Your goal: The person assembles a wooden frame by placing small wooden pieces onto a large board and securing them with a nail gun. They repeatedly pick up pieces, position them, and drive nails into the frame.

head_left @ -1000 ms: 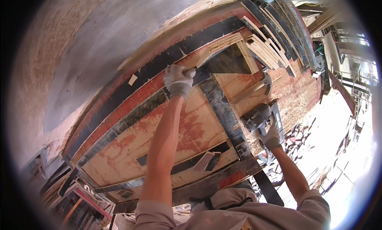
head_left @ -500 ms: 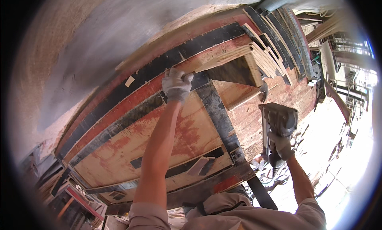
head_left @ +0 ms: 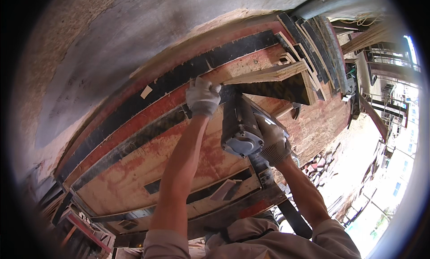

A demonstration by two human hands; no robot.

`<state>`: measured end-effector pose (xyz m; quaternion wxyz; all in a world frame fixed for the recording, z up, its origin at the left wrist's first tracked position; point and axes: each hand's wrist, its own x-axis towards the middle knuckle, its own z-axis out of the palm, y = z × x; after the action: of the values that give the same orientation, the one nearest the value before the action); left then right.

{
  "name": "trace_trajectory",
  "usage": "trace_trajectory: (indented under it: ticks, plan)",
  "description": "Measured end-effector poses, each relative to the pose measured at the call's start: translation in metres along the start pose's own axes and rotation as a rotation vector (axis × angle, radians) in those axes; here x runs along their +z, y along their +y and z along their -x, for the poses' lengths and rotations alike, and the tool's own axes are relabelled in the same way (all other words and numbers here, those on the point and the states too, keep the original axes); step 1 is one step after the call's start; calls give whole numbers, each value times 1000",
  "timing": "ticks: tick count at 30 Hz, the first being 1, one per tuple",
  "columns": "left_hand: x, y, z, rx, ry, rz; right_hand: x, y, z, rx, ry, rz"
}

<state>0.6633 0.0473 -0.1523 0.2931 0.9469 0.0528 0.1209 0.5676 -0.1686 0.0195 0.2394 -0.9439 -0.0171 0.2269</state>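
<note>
Presently, my left hand (head_left: 204, 97), just off centre toward eleven o'clock, is closed at the left end of the pale strip (head_left: 268, 74), apparently to steady it; the fingers hide exactly how they bear. The strip runs toward two o'clock beside the dark board (head_left: 277, 91). The two converge near my fist and stand apart at the far end, where a short end piece (head_left: 309, 87) meets both, probably as a spacer. My right hand (head_left: 274, 142), at four o'clock, is wrapped round the nailer (head_left: 242, 127), whose rounded housing faces back toward me. Its nose points toward twelve, near the converging ends, seemingly so that both hands serve one joint; contact is hidden and cannot be confirmed. All this lies over the bench (head_left: 134, 178), which presumably gives backing. Toward three o'clock, a hammer (head_left: 295, 111) lies partly covered, within reach. The stack (head_left: 324, 50) at two o'clock sits beyond the end piece, arguably handy as stock.
</note>
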Motion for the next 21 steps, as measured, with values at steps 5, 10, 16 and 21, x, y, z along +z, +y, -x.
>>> trace_trajectory:
  ticks: [5,10,16,21]
  plan:
    - [-1,1,1,-7,-33,-58,14,-4,-11,-47,80,50]
    - [-2,1,0,-3,-57,-113,23,2,-20,29,-16,-24]
    - [-3,2,0,35,-19,-130,18,3,-16,95,-28,-12]
    - [-3,0,-1,-2,-97,-118,14,-1,-14,34,-22,-51]
